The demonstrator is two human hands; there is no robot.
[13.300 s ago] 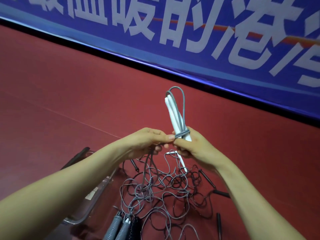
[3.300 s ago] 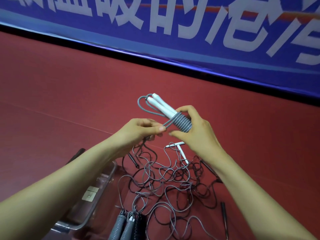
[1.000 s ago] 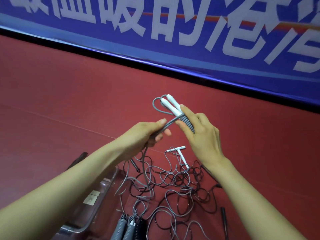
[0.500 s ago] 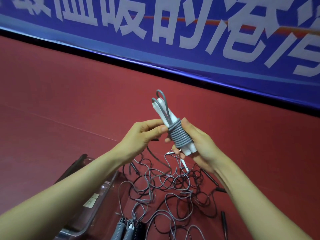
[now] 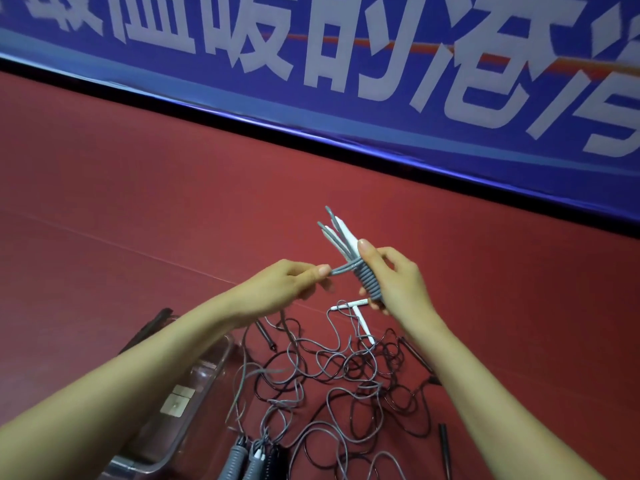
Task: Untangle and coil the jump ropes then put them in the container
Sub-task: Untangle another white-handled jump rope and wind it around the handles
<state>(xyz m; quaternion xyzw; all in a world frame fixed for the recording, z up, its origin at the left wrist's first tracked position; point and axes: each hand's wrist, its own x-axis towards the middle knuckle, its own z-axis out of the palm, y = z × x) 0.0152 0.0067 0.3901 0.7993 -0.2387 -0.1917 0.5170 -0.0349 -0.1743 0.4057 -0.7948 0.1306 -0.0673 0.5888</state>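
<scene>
Coiled ropes [image 5: 242,460] at the near edge, well below both grips, with the clear container [image 5: 204,375] just left of them, under the left forearm. Tangle [image 5: 346,372] of grey and dark cord on the red floor [image 5: 173,202], directly beneath the grips; white handles [image 5: 360,315] lie just under the right grip. Left hand [image 5: 284,285]: grip narrow, thumb and forefinger pinching the grey cord [image 5: 341,269], whose slack drops from this grip to the tangle. Right hand [image 5: 398,282]: grip closed round the wound bundle [image 5: 369,284], long axis tilted up and away from the palm. Cord runs taut from the left grip rightward into the top turn; the next wrap likely calls for that line held across the bundle's axis. Container judged nearer the left hand. Banner [image 5: 346,64] beyond.
</scene>
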